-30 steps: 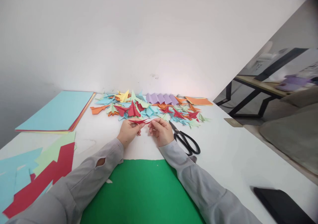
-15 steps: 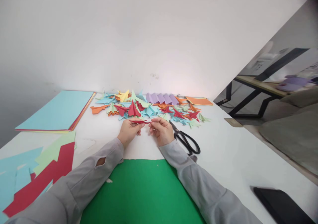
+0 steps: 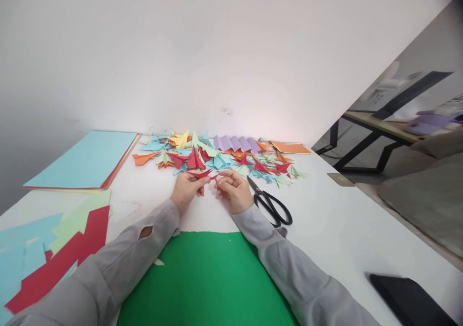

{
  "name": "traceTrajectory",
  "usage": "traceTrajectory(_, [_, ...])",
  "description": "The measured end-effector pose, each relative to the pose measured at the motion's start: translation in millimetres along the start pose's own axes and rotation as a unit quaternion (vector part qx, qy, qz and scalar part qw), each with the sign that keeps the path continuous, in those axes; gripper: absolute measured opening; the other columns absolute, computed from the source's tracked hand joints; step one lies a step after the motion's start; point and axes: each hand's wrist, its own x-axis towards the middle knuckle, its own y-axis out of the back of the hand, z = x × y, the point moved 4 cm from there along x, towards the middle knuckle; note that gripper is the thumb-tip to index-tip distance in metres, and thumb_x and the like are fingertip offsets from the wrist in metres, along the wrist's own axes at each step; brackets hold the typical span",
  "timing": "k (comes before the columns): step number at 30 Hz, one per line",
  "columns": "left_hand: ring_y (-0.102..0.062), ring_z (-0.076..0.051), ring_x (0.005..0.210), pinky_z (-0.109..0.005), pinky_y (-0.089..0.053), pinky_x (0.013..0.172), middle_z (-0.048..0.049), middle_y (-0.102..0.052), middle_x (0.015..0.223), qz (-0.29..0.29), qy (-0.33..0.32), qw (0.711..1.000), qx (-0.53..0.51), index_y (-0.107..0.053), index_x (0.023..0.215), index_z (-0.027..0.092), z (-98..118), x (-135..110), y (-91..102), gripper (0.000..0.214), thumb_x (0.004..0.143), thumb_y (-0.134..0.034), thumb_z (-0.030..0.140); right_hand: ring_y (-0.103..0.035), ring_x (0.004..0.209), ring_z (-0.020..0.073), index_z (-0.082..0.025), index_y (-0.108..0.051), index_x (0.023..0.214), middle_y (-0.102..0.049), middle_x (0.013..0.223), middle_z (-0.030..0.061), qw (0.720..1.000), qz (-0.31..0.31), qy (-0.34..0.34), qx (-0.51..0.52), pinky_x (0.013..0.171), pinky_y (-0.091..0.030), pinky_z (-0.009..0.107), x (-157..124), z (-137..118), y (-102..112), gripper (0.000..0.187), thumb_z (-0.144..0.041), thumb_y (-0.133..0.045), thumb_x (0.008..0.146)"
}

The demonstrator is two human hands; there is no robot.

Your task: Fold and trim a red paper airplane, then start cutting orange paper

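Note:
Both of my hands meet over the white table (image 3: 336, 229), pinching a small folded red paper piece (image 3: 203, 174) between them. My left hand (image 3: 186, 191) grips its left end with closed fingers. At its right end, my right hand (image 3: 234, 189) pinches it with thumb and fingers. Just beyond the hands lies a heap of folded paper shapes (image 3: 220, 158) in red, blue, yellow, orange and green. A green sheet (image 3: 206, 280) lies under my forearms.
Black scissors (image 3: 270, 203) lie right of my right hand. A stack of coloured sheets (image 3: 85, 161) is at far left, cut paper scraps (image 3: 54, 246) at near left, a pleated purple paper (image 3: 235, 143) behind the heap, a dark flat object (image 3: 408, 302) at near right.
The red paper piece has tilted slightly and my right-hand fingers have shifted closer along it. The arms stay in the same place.

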Motion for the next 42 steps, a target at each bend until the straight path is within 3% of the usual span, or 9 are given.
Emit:
traceTrajectory(6, [-0.044,-0.007,0.035,-0.021,-0.035,0.038,0.0047,-0.051,0.039,-0.008,-0.01,1.0,0.006,-0.064,0.068,0.012,2.1,-1.3,-3.0,0.028,0.051,-0.078,0.028,-0.053,0.039,0.0098,-0.018,-0.057,0.077,-0.062,0.051,-0.0021,0.999,-0.024,-0.038,0.026,0.033,-0.038,0.018,-0.5,1.7,-0.9,0.023,-0.033,-0.064,0.062])
traceTrajectory(14, [-0.044,-0.007,0.036,-0.021,-0.036,0.04,0.0039,-0.052,0.04,-0.047,-0.017,0.998,0.027,-0.068,0.074,0.011,5.6,-3.8,-4.7,0.03,0.055,-0.077,0.032,-0.052,0.039,0.0084,-0.018,-0.059,0.072,-0.062,0.051,-0.0024,0.998,-0.045,-0.039,0.014,0.034,-0.039,0.017,1.4,3.9,-1.9,0.022,-0.032,-0.07,0.059])
traceTrajectory(21, [-0.045,-0.007,0.038,-0.021,-0.035,0.04,0.0031,-0.052,0.042,-0.047,-0.018,0.999,0.019,-0.066,0.07,0.011,2.7,-2.4,-3.0,0.026,0.057,-0.076,0.032,-0.052,0.04,0.0082,-0.017,-0.06,0.066,-0.062,0.052,-0.0015,0.998,-0.052,-0.031,0.001,0.035,-0.04,0.018,1.6,6.1,-1.4,0.02,-0.032,-0.073,0.059])
traceTrajectory(31, [-0.043,-0.006,0.038,-0.02,-0.033,0.04,0.0029,-0.051,0.042,-0.039,-0.019,0.999,0.032,-0.066,0.066,0.011,0.8,-0.9,-1.5,0.02,0.06,-0.074,0.028,-0.05,0.039,0.0074,-0.016,-0.057,0.058,-0.061,0.05,-0.0017,0.999,-0.03,0.003,-0.038,0.035,-0.039,0.018,1.6,4.4,-2.4,0.033,-0.042,-0.077,0.054])
traceTrajectory(42, [-0.043,-0.006,0.038,-0.019,-0.032,0.039,0.0019,-0.052,0.043,-0.024,-0.008,1.0,0.016,-0.067,0.068,0.011,2.9,-2.0,-1.6,0.022,0.06,-0.073,0.031,-0.055,0.043,0.01,-0.016,-0.063,0.063,-0.066,0.058,0.0022,0.998,-0.034,-0.041,0.035,0.035,-0.04,0.019,1.3,5.1,0.1,0.029,-0.043,-0.072,0.06])
